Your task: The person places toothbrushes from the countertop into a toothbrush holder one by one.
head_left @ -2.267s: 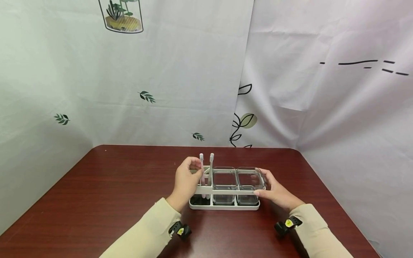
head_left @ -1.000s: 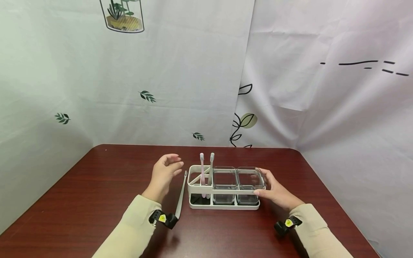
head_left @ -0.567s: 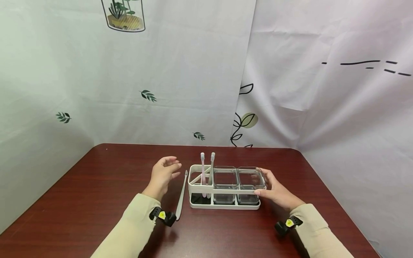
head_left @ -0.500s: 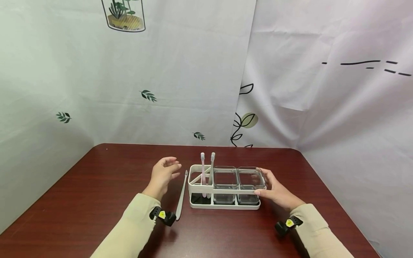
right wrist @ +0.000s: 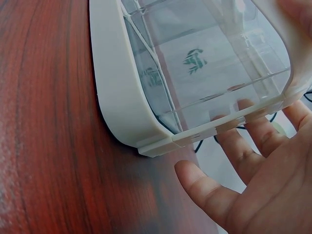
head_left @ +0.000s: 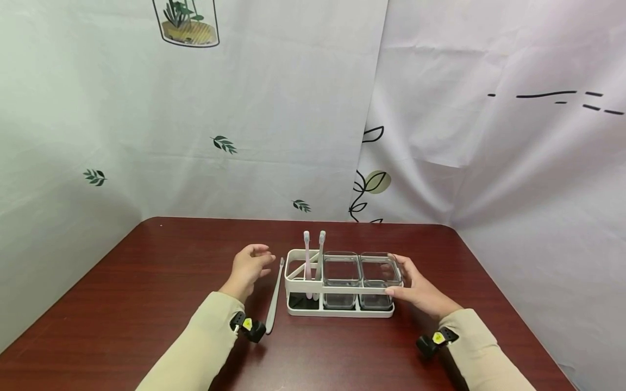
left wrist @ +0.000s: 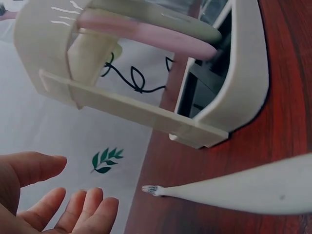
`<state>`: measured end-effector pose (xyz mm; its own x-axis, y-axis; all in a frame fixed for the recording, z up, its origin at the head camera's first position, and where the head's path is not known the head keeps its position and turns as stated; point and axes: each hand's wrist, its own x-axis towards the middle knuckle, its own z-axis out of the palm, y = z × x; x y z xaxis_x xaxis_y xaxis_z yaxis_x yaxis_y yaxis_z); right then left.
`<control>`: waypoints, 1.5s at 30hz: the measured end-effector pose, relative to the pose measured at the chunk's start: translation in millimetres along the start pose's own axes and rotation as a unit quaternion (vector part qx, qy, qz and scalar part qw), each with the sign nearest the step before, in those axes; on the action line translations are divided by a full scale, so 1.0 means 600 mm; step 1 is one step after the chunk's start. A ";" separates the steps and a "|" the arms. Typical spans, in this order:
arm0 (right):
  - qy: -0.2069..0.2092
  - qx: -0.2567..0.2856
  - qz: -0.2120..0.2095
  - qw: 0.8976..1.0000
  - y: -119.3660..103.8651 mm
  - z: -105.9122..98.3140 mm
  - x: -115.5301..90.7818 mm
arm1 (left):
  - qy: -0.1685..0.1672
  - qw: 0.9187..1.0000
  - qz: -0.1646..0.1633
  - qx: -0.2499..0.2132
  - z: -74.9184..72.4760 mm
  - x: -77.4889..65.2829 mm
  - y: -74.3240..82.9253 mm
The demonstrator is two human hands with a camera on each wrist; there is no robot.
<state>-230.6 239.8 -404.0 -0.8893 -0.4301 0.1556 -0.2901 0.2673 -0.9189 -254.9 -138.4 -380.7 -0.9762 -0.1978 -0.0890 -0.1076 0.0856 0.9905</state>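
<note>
A white toothbrush holder (head_left: pixel 357 291) stands on the table with a pink toothbrush (head_left: pixel 307 264) and a grey-green toothbrush (head_left: pixel 320 256) upright in its left part. Two clear square cups (head_left: pixel 341 270) fill its other compartments. My right hand (head_left: pixel 417 289) grips the holder's right end, thumb at the front rail and fingers along the side. A white toothbrush (head_left: pixel 274 301) lies on the table just left of the holder, bristle end away from me. Beside that end hovers my left hand (head_left: pixel 247 271), fingers loosely bent and holding nothing; in the left wrist view a gap separates them from the white toothbrush (left wrist: pixel 239 191).
The dark red wooden table (head_left: pixel 171 304) reaches back to a pale curtain (head_left: pixel 293 108) printed with leaves. Both wrists carry a small black camera (head_left: pixel 254 330) on a strap.
My left hand has left the pink toothbrush in the holder and moved left, bringing the white toothbrush on the table into view. Lately it has dipped slightly. The right hand keeps its grip.
</note>
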 end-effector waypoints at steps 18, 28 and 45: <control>-0.002 0.007 -0.004 1.000 0.002 0.000 0.001 | -0.030 0.997 -0.042 0.064 0.006 0.016 -0.021; -0.004 0.012 -0.012 1.000 0.005 -0.001 0.002 | -0.045 0.993 -0.048 0.095 0.009 0.020 -0.023; -0.004 0.005 -0.007 1.000 0.004 0.000 0.002 | -0.040 0.989 -0.039 0.135 0.023 0.027 -0.032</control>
<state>-232.3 240.2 -405.6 -0.8824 -0.4401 0.1664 -0.2995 0.2525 -0.9201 -271.2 -129.5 -402.6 -0.9737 -0.1366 -0.1824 -0.2185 0.3322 0.9175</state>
